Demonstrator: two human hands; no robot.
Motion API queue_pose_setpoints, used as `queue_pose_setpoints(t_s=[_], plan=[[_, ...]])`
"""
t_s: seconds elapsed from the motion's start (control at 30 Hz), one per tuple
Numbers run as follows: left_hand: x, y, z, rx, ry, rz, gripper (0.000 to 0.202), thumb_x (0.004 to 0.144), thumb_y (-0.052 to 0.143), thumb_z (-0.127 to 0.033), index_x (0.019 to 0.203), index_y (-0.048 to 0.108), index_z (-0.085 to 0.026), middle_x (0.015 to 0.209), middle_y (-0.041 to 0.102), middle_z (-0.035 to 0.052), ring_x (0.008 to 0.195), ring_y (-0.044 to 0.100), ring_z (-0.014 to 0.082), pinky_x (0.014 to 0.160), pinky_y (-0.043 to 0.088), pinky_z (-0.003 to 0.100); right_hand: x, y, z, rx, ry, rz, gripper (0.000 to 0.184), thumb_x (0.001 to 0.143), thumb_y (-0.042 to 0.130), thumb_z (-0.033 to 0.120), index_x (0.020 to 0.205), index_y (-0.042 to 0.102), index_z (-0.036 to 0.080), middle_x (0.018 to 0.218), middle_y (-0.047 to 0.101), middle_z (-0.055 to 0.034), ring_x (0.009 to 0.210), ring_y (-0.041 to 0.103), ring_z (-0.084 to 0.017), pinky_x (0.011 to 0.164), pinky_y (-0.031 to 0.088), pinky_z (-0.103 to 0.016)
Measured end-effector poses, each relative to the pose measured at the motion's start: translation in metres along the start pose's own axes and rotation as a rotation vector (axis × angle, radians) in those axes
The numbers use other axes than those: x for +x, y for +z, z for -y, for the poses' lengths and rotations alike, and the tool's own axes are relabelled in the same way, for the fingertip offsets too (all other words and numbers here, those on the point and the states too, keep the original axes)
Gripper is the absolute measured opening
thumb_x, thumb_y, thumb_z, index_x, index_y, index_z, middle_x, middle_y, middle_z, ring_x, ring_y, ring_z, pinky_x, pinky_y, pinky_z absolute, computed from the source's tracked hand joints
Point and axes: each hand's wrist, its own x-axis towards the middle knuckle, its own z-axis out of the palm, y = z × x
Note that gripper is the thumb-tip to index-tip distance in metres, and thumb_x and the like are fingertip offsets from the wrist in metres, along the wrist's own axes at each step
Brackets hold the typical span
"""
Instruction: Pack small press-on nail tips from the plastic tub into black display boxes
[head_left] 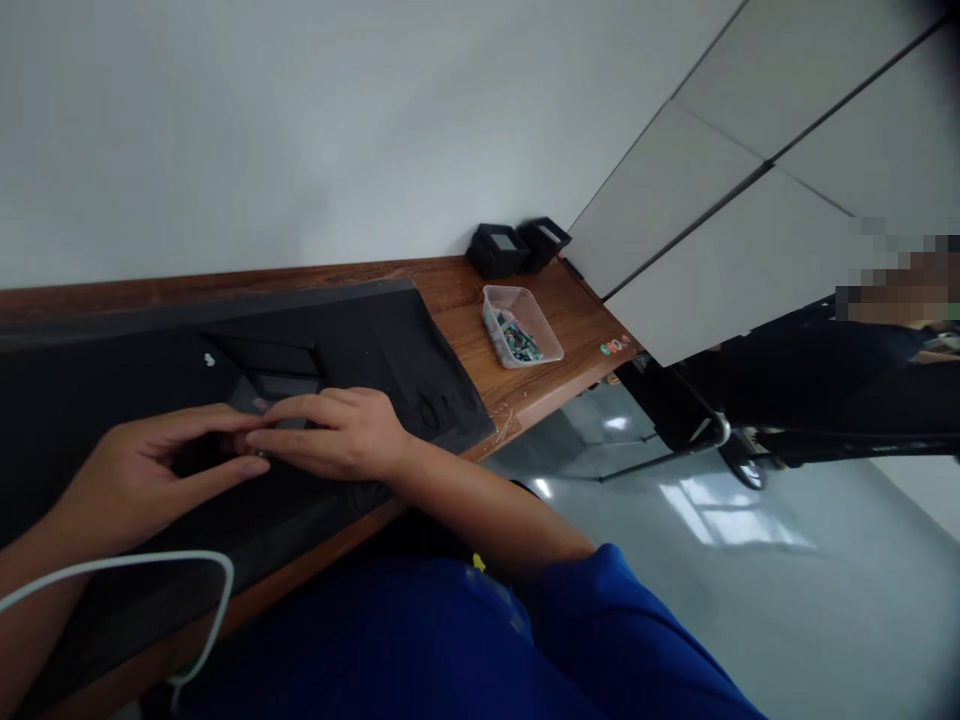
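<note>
My left hand (142, 475) and my right hand (341, 432) meet at the fingertips, low over a black mat (367, 335). Thumb and fingers of my left hand are closed in a pinch, and the fingers of my right hand press in against them. Whatever they hold is small and mostly covered by the fingers; a tiny pinkish bit (261, 405) shows just above them. Right behind the hands lies a dark, flat-sided box-like piece (281, 370), partly hidden by my right hand. A small white piece (209, 360) rests on the mat to its left.
On the wooden table (457, 315), right of the mat, stands a clear plastic tub (525, 325) of small green and pink pieces. Two black boxes (499, 250) stand against the wall. A white cable (150, 560) crosses my left forearm. At right sits another person (817, 375).
</note>
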Motion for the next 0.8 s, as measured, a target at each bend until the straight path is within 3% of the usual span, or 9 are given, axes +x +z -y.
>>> queue_pose_setpoints(t_s=[0.1,0.2,0.3,0.4,0.47,0.57,0.67,0.8], plan=[[0.003,0.0,-0.003,0.012,0.059,0.04,0.038,0.079,0.087,-0.071,0.093,0.09,-0.036,0.094,0.088,0.0004,0.08,0.084,0.0227,0.075,0.072,0.029,-0.005,0.005,-0.005,-0.002,-0.064,-0.024,0.031,0.118,0.054,0.035,0.13,0.083,0.041,0.134,0.082,0.0049,0.096,0.077,-0.008,0.079,0.059,-0.022],[0.004,-0.002,-0.002,0.024,0.106,0.104,0.033,0.086,0.082,-0.069,0.097,0.09,-0.039,0.092,0.088,-0.0009,0.08,0.084,0.0226,0.079,0.072,0.03,-0.017,-0.015,-0.016,0.026,-0.064,-0.126,0.03,0.117,0.055,0.038,0.125,0.085,0.036,0.124,0.085,0.0028,0.092,0.078,-0.009,0.079,0.06,-0.023],[0.002,-0.002,0.0,0.122,0.077,0.074,0.03,0.092,0.077,-0.064,0.106,0.089,-0.04,0.105,0.088,-0.0004,0.092,0.084,0.0252,0.09,0.071,0.038,-0.043,-0.068,-0.04,0.076,0.087,-0.268,0.029,0.115,0.058,0.036,0.121,0.085,0.03,0.117,0.085,-0.0028,0.102,0.08,-0.014,0.09,0.063,-0.026],[0.003,0.0,0.004,0.23,0.102,0.024,0.034,0.095,0.072,-0.065,0.112,0.087,-0.039,0.118,0.086,0.0019,0.112,0.08,0.0307,0.114,0.062,0.053,-0.081,-0.131,-0.078,-0.053,0.529,-0.428,0.029,0.111,0.061,0.043,0.107,0.086,0.029,0.106,0.085,-0.0057,0.091,0.079,-0.02,0.083,0.065,-0.034],[0.006,0.003,0.008,0.269,0.154,0.069,0.043,0.096,0.068,-0.072,0.117,0.086,-0.039,0.126,0.085,0.0028,0.127,0.075,0.0345,0.126,0.052,0.06,-0.107,-0.164,-0.104,-0.177,0.811,-0.367,0.03,0.106,0.064,0.048,0.107,0.086,0.027,0.105,0.084,-0.008,0.081,0.075,-0.021,0.077,0.063,-0.036],[0.011,0.006,0.018,0.319,0.2,0.175,0.054,0.096,0.062,-0.081,0.122,0.087,-0.04,0.137,0.083,0.0021,0.142,0.069,0.0364,0.132,0.045,0.063,-0.134,-0.187,-0.136,-0.269,0.991,-0.129,0.025,0.1,0.071,0.041,0.107,0.086,0.023,0.099,0.084,-0.0093,0.083,0.075,-0.023,0.082,0.059,-0.035],[0.01,0.008,0.029,0.347,0.18,0.212,0.059,0.098,0.058,-0.082,0.128,0.085,-0.039,0.141,0.081,0.0022,0.147,0.066,0.0357,0.134,0.043,0.064,-0.14,-0.189,-0.154,-0.323,1.066,0.106,0.025,0.094,0.078,0.037,0.114,0.087,0.023,0.108,0.086,-0.0092,0.1,0.078,-0.028,0.089,0.057,-0.036],[0.003,0.006,0.04,0.352,0.127,0.207,0.067,0.1,0.05,-0.086,0.127,0.086,-0.038,0.146,0.079,0.0025,0.151,0.063,0.037,0.134,0.042,0.067,-0.123,-0.179,-0.171,-0.406,1.142,0.145,0.034,0.1,0.073,0.043,0.127,0.084,0.025,0.122,0.085,-0.0098,0.118,0.077,-0.032,0.096,0.058,-0.039]])
